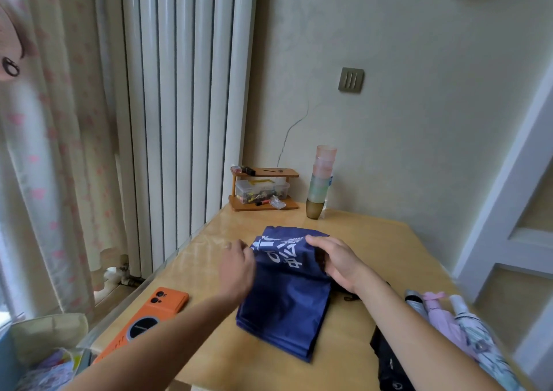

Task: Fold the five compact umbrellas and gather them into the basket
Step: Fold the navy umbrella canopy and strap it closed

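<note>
Lying mid-tabletop (374, 241), the navy umbrella (287, 301) bears white lettering, too creased to read. The left hand (236, 266) pinches its left edge; the right hand (338, 260) curls its fingers (317, 241) over the far end. Stacked cups (321, 181) stand at the far edge.

2 bare forearms, no sleeves showing; left hand (238, 266) and right hand (338, 260) ungloved.

Wooden table (374, 241) as landmark. Orange phone (149, 322) lies at table's left edge. Small wooden shelf (263, 190) with clear box at table's far corner. Stacked coloured cups (321, 181) just beside shelf. White radiator (185, 106) behind table, curtain (54, 151) further left.
</note>
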A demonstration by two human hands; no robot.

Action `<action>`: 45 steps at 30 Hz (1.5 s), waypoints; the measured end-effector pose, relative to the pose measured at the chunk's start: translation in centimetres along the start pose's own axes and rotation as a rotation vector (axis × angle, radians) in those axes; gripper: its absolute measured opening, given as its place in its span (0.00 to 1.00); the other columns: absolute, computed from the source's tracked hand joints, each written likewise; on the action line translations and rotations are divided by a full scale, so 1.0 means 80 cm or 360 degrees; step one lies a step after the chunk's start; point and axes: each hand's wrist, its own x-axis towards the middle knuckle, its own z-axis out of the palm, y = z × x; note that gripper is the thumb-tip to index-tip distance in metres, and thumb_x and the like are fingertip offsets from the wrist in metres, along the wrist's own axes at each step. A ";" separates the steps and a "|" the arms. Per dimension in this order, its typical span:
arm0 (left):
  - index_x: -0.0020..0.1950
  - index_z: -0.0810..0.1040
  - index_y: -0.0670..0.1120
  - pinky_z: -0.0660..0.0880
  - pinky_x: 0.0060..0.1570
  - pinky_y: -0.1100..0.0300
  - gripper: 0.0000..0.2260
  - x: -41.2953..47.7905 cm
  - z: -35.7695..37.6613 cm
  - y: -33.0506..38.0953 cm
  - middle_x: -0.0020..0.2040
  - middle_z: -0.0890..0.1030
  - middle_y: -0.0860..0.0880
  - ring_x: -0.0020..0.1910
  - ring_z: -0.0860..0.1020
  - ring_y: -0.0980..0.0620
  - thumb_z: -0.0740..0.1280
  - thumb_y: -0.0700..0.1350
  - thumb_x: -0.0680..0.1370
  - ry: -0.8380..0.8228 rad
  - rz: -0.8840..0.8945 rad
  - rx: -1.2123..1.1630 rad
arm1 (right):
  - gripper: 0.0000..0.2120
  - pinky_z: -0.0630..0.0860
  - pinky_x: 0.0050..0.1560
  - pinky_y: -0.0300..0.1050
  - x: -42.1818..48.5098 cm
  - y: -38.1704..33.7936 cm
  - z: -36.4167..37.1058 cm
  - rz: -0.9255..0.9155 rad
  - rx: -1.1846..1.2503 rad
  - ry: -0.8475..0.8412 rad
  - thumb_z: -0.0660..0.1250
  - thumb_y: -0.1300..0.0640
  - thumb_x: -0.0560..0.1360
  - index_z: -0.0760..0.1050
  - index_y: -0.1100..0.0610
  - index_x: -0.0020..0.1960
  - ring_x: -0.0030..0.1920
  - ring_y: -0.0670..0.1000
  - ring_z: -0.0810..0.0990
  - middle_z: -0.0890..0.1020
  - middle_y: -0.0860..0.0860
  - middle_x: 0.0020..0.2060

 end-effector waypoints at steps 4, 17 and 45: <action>0.46 0.84 0.42 0.70 0.44 0.54 0.19 0.028 -0.027 0.029 0.45 0.83 0.47 0.44 0.78 0.48 0.55 0.46 0.82 -0.0252 -0.0373 -0.0346 | 0.18 0.72 0.58 0.54 -0.012 0.005 -0.011 0.0130 -0.0159 -0.0197 0.78 0.50 0.72 0.82 0.61 0.55 0.53 0.60 0.79 0.82 0.64 0.53; 0.45 0.71 0.43 0.60 0.33 0.59 0.07 0.039 -0.045 0.041 0.42 0.71 0.45 0.35 0.64 0.51 0.63 0.46 0.78 -0.0913 -0.0790 -0.0071 | 0.14 0.64 0.34 0.38 -0.049 0.007 -0.012 0.0378 -0.0592 -0.0558 0.73 0.45 0.75 0.82 0.56 0.48 0.34 0.46 0.73 0.83 0.51 0.44; 0.48 0.79 0.44 0.64 0.34 0.64 0.05 0.036 -0.085 0.004 0.42 0.79 0.48 0.34 0.70 0.56 0.75 0.40 0.76 -0.1456 -0.0556 -0.0119 | 0.08 0.56 0.24 0.34 -0.049 0.051 -0.010 0.1052 -0.1030 -0.0548 0.72 0.52 0.79 0.75 0.54 0.46 0.27 0.43 0.68 0.74 0.47 0.31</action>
